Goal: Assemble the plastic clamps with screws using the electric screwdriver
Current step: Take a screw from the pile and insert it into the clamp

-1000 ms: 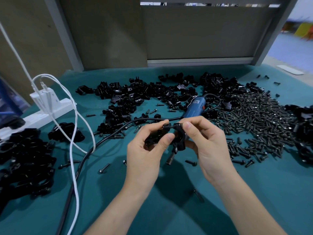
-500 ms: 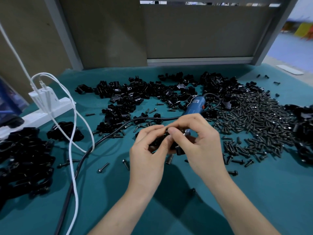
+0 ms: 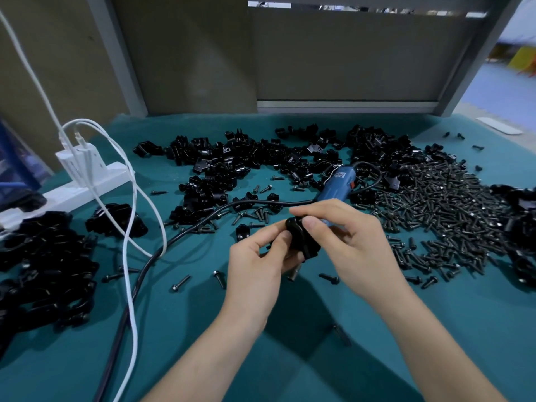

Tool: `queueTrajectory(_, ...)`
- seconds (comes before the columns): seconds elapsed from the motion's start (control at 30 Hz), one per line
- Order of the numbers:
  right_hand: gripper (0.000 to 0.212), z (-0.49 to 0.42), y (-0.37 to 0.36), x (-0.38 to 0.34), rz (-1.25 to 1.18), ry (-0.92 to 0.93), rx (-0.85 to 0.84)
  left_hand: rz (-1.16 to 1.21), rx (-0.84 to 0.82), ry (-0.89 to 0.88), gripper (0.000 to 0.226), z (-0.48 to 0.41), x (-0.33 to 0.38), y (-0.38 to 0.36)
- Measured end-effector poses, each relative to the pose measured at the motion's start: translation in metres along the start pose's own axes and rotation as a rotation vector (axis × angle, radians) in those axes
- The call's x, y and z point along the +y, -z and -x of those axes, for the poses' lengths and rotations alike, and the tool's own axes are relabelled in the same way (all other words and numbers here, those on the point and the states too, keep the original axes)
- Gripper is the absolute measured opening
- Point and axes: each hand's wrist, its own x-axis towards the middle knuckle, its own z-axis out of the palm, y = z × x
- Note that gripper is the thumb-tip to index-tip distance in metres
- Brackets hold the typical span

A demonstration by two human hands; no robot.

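Both hands hold one black plastic clamp (image 3: 301,242) above the middle of the teal table (image 3: 377,343). My left hand (image 3: 258,265) pinches its left side with thumb and fingers. My right hand (image 3: 353,242) grips its top and right side. A screw shaft (image 3: 293,274) sticks out below the clamp. The blue electric screwdriver (image 3: 336,184) lies on the table just behind my hands, its lower end hidden by my right hand. A large heap of dark screws (image 3: 443,210) spreads to the right. Loose black clamp parts (image 3: 246,161) are piled behind.
A black cable (image 3: 139,285) runs from the screwdriver toward the near left edge. A white power strip (image 3: 87,181) with white cords (image 3: 130,227) sits at the left. More black clamps (image 3: 43,271) are piled at the near left and at the far right (image 3: 522,227). Single screws (image 3: 181,282) lie scattered.
The clamp has been turned in my hands and lowered slightly. My right fingers moved from its right side over its top.
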Motion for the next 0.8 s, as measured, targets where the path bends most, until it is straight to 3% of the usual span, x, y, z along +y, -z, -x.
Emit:
queueTrajectory(0.17,0.017,-0.006,0.006,0.005,-0.225,-0.155,-0.087,-0.024,-0.024,-0.008,0.039,0.000,0.002,0.002)
queueTrajectory(0.33,0.014,-0.010,0.007,0.007,-0.203,-0.121,-0.097,0.007,-0.090,-0.035,0.021,0.002,0.004,0.000)
queueTrajectory(0.47,0.010,-0.009,0.001,0.007,-0.107,-0.087,-0.044,-0.051,-0.170,-0.039,0.041,0.004,0.005,0.000)
queueTrajectory(0.67,0.004,-0.010,0.001,0.008,-0.241,-0.120,-0.047,0.018,-0.162,0.035,0.045,0.001,0.004,0.003)
queueTrajectory(0.8,0.015,-0.010,0.004,0.013,-0.230,-0.122,-0.064,0.025,-0.166,0.018,0.036,-0.002,-0.001,0.005)
